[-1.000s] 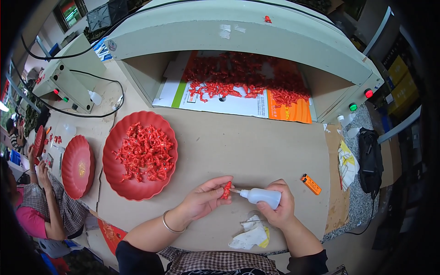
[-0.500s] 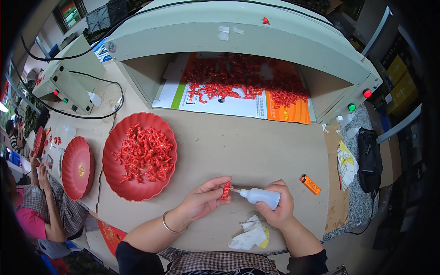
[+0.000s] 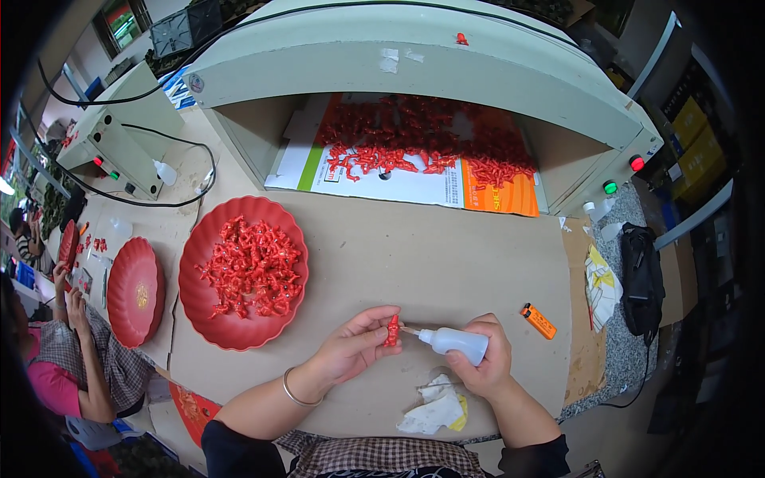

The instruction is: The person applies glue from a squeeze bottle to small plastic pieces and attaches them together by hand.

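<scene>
Cardboard-covered bench (image 3: 446, 255) | my left hand (image 3: 351, 350) pinches small red piece (image 3: 392, 330) | my right hand (image 3: 482, 362) grips white squeeze bottle (image 3: 454, 341), nozzle touching piece | red plate (image 3: 239, 271) far left

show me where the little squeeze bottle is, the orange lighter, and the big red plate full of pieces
squeeze bottle (image 3: 458, 342), head view, on its white body.
orange lighter (image 3: 539, 321), head view, mid-body.
big red plate (image 3: 194, 311), head view, bare left rim.

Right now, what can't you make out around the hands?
- Head view: the nozzle tip of the white squeeze bottle meets the small red piece; contact point too small to see.
- Left hand fingers cover part of the piece.
- Right hand hides the bottle's rear.
- Red pieces in the red bowl: shapes too small.
</scene>
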A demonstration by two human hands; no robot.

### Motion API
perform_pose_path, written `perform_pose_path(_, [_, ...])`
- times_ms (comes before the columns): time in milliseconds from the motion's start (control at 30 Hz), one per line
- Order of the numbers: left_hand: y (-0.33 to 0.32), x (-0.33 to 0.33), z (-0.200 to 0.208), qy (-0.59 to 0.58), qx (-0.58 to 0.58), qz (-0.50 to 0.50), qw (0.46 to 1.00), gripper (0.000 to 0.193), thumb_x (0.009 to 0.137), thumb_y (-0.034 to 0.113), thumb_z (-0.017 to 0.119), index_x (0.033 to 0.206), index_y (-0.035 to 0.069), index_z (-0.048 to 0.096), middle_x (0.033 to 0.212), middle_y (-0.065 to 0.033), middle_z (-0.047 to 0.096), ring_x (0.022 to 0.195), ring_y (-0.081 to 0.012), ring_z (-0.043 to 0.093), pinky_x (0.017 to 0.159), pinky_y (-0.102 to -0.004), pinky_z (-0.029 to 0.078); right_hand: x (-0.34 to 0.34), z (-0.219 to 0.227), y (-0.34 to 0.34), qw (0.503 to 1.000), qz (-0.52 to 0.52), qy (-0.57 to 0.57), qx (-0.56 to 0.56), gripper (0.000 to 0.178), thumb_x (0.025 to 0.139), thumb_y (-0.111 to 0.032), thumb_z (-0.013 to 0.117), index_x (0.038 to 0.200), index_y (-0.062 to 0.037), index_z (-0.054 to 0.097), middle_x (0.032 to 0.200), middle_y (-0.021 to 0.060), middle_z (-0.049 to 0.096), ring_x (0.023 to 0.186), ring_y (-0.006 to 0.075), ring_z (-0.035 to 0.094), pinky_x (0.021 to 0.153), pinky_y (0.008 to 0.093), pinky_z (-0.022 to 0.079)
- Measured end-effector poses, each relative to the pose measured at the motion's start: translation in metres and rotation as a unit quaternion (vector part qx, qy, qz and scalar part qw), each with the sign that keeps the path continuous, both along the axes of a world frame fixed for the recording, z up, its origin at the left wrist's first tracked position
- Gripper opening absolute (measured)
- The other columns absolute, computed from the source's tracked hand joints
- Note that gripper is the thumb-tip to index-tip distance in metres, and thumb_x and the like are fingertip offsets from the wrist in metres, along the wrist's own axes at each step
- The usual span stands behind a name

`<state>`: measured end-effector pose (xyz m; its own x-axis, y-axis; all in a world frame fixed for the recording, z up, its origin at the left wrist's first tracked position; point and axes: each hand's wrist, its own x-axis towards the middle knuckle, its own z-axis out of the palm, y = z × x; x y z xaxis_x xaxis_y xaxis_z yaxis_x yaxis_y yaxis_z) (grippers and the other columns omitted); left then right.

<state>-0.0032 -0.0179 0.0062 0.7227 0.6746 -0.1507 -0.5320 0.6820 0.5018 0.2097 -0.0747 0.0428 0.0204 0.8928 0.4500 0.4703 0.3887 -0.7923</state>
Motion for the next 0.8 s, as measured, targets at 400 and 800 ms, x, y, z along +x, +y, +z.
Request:
perform_pose_path(400, [0.0003, 0.0005, 0.0012, 0.006, 0.020, -0.003, 1.000, 0.033, 0.088, 0.004, 0.039, 0.121, 0.009, 0.042, 0.111, -0.0053, 0.048, 0.101, -0.0146, 0.048, 0.087, -0.0317, 0.042, 0.0000, -0.0006, -0.0010, 1.000, 0.006, 0.010, -0.007, 0.032, 0.066, -0.014, 0.070, 0.086, -0.0021, 0.048, 0.076, 0.0107, 0.052, 0.064, 0.0188, 0.051, 0.054, 0.0270, 0.042])
perform_pose_path(800, [-0.0008, 0.0002, 0.0007, 0.016, 0.016, 0.000, 1.000, 0.033, 0.088, 0.003, 0.039, 0.120, 0.010, 0.042, 0.111, -0.0060, 0.049, 0.102, -0.0159, 0.048, 0.087, -0.0331, 0.042, -0.0016, -0.0008, 0.0003, 1.000, 0.009, -0.006, 0.008, 0.033, 0.066, -0.012, 0.070, 0.087, -0.0019, 0.047, 0.077, 0.0111, 0.051, 0.063, 0.0189, 0.051, 0.054, 0.0267, 0.042])
